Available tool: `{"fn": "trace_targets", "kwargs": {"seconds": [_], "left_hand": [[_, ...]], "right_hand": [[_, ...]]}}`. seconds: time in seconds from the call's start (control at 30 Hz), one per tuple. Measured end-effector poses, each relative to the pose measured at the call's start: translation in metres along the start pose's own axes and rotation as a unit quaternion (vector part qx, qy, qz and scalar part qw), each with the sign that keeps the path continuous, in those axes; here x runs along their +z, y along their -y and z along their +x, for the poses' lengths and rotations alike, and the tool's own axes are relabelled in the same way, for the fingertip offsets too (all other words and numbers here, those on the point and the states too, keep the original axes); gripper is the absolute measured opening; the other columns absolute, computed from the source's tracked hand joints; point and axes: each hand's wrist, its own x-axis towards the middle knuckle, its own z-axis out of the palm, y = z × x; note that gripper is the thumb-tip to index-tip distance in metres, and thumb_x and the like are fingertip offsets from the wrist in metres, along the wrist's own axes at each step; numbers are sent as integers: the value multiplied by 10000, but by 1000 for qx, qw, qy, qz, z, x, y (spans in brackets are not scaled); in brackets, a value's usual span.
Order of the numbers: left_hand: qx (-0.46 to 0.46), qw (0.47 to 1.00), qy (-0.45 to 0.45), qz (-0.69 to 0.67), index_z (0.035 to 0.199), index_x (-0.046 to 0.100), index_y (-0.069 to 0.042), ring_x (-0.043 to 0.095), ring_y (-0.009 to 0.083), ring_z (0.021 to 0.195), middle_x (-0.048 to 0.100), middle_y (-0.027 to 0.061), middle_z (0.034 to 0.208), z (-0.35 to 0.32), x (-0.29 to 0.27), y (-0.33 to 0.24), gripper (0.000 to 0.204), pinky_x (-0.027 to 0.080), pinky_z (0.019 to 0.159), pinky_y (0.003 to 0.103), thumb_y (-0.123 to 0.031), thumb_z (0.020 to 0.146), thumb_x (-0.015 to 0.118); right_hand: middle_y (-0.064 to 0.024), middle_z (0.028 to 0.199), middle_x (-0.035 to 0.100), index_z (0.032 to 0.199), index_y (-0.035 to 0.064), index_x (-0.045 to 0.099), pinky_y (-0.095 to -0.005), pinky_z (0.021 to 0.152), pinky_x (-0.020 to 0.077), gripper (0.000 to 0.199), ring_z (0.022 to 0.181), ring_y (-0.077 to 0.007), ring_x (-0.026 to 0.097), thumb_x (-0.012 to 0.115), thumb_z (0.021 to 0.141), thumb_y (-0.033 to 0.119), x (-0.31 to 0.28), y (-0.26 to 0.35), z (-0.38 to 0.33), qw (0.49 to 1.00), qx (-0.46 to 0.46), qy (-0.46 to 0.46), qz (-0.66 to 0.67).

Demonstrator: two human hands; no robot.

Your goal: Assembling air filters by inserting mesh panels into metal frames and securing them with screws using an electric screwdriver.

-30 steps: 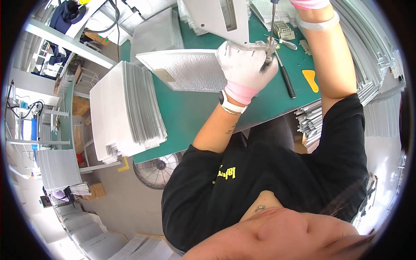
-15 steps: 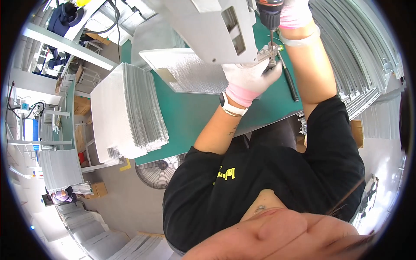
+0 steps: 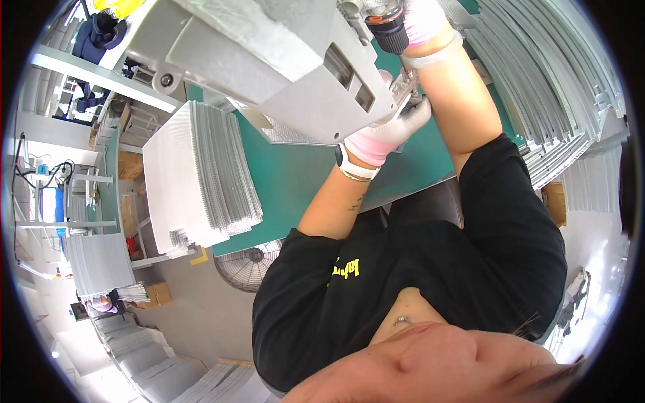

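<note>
A large light-grey housing [image 3: 269, 60] with slotted openings stands tilted over the green tabletop. My left hand [image 3: 396, 127], in a white glove with a pink cuff, is closed around a small metal bracket [image 3: 403, 91] at the housing's right end; its fingers are partly hidden. At the top edge, my gloved right hand [image 3: 426, 23] is closed on a power drill [image 3: 388, 30] with a black chuck. The drill's bit points down at the bracket. The drill's handle and most of my right fingers are out of sight.
A tall stack of white textured panels [image 3: 195, 174] stands on the green table [image 3: 282, 174] at left. Behind the housing, a silvery panel [image 3: 295, 134] shows partly. Long metal strips [image 3: 544, 80] are piled at right. A round floor fan [image 3: 248, 269] sits below the table edge.
The housing has swung left and lower, covering more of the silvery panel. My right hand and the drill have shifted left. My right forearm now hides the black-handled tool seen on the table before.
</note>
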Motion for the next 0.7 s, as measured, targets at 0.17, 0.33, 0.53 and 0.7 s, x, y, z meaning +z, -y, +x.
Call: {"fn": "trace_targets", "kwargs": {"seconds": [0.17, 0.33, 0.53, 0.7], "left_hand": [[-27, 999, 15, -39, 648, 626, -166, 507, 239, 599, 504, 16, 641, -4, 5, 0, 178, 382, 618, 390, -242, 666, 785], [-8, 999, -26, -34, 681, 640, -146, 514, 230, 605, 527, 21, 650, 1, 0, -4, 159, 399, 593, 382, -211, 668, 785], [-2, 1000, -18, 21, 724, 650, -134, 506, 224, 606, 528, 22, 666, -13, -5, -5, 149, 403, 605, 371, -203, 677, 774], [24, 998, -25, 44, 649, 523, -155, 493, 275, 714, 464, 30, 698, -14, -30, -21, 286, 372, 724, 417, -256, 636, 790]], "right_hand": [[-43, 760, 523, 1419, -62, 423, -174, 473, 329, 650, 531, -66, 428, 615, 969, 367, -5, -7, -11, 994, 20, -35, 98], [-36, 745, 485, 1465, -33, 368, -169, 449, 333, 724, 513, -67, 417, 645, 952, 395, -7, -5, -4, 991, 3, 104, 84], [-26, 755, 478, 1437, 4, 406, -177, 475, 410, 646, 527, -84, 441, 643, 964, 373, 0, 15, -12, 999, -39, 5, 32], [-18, 910, 682, 1154, 128, 616, -208, 546, 548, 262, 690, -87, 670, 611, 1000, 340, 31, 72, 6, 945, -218, -184, -160]]}}
